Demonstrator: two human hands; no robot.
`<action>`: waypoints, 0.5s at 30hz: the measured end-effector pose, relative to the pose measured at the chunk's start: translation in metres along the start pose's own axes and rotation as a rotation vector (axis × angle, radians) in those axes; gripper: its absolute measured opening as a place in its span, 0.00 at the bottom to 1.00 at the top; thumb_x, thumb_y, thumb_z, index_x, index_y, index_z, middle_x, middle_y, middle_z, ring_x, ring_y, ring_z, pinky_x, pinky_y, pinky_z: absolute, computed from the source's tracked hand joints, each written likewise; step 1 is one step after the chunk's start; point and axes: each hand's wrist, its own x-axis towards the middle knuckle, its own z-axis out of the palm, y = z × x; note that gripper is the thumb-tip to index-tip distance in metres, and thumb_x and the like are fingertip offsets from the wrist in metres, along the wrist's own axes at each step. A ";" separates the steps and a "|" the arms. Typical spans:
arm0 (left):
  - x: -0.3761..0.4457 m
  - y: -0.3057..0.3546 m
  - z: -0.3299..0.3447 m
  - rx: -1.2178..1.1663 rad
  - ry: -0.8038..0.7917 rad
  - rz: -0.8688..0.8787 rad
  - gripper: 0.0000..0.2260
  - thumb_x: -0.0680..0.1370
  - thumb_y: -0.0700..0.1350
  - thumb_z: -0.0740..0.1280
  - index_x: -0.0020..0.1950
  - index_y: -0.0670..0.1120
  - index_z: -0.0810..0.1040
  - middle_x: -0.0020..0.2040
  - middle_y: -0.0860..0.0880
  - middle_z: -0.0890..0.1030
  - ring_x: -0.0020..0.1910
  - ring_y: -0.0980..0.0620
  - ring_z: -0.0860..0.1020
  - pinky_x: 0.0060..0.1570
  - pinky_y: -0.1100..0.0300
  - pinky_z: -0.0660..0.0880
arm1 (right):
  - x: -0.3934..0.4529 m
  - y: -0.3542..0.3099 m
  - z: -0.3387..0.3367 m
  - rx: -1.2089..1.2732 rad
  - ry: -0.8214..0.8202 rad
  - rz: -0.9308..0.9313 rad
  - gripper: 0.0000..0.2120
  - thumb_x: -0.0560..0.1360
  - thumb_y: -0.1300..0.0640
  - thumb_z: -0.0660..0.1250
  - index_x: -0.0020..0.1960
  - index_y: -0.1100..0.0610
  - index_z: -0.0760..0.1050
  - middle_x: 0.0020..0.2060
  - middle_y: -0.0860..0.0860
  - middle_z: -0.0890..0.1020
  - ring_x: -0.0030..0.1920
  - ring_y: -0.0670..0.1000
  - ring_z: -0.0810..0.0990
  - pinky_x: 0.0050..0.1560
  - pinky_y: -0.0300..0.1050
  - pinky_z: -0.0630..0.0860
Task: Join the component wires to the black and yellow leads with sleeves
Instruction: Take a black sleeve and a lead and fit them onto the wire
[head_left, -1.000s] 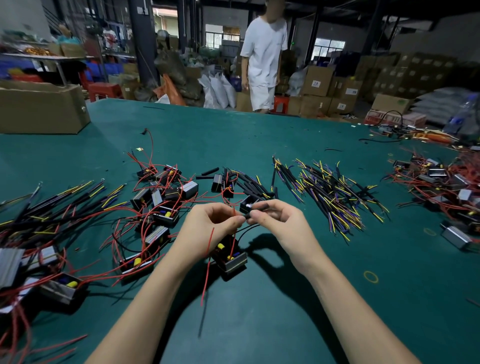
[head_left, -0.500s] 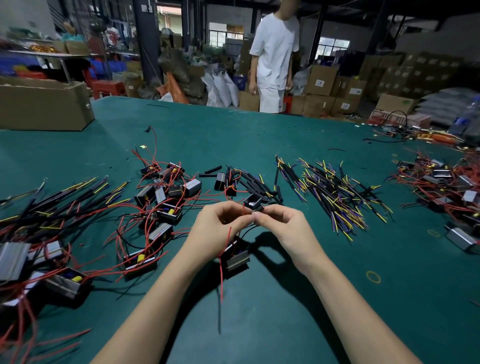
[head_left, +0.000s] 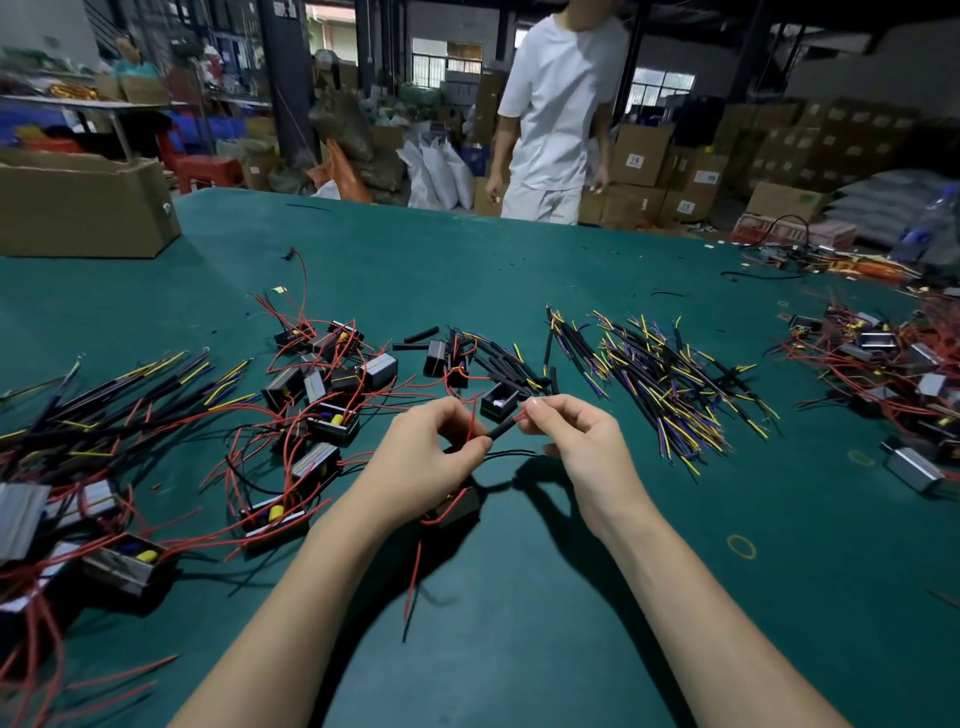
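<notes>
Near the front middle of the green surface (head_left: 519, 649), both hands work close together above a small black component (head_left: 457, 508). The left hand (head_left: 426, 457) pinches a red wire (head_left: 470, 427) at one end of a black sleeve (head_left: 503, 430); the right hand (head_left: 576, 441) pinches the sleeve's other end between thumb and forefinger. A thin black wire (head_left: 511, 453) loops just below them. The black-and-yellow leads (head_left: 670, 384) lie heaped toward the right, well apart. The risk, as I see it: the fine wire buckles at the sleeve mouth, or the component's weight drags the wire back out if either grip loosens.
</notes>
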 end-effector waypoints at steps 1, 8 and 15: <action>-0.001 0.000 0.002 -0.031 -0.006 -0.002 0.06 0.73 0.44 0.72 0.41 0.52 0.76 0.38 0.56 0.80 0.39 0.65 0.76 0.42 0.70 0.69 | 0.000 0.000 0.000 0.008 -0.011 0.001 0.09 0.76 0.60 0.67 0.38 0.53 0.78 0.33 0.46 0.82 0.37 0.39 0.79 0.38 0.26 0.70; -0.001 -0.002 0.013 -0.149 -0.119 -0.053 0.08 0.70 0.43 0.76 0.45 0.52 0.79 0.37 0.53 0.84 0.39 0.58 0.82 0.48 0.60 0.78 | -0.003 0.001 0.004 0.019 -0.047 -0.019 0.06 0.76 0.61 0.66 0.41 0.57 0.78 0.31 0.46 0.81 0.35 0.39 0.78 0.40 0.27 0.71; -0.003 0.001 0.017 -0.245 -0.060 -0.069 0.08 0.77 0.46 0.68 0.41 0.45 0.82 0.29 0.53 0.80 0.27 0.60 0.72 0.31 0.69 0.67 | 0.002 -0.002 -0.008 -0.029 -0.020 0.062 0.07 0.75 0.59 0.68 0.38 0.54 0.79 0.34 0.48 0.82 0.36 0.39 0.80 0.37 0.25 0.70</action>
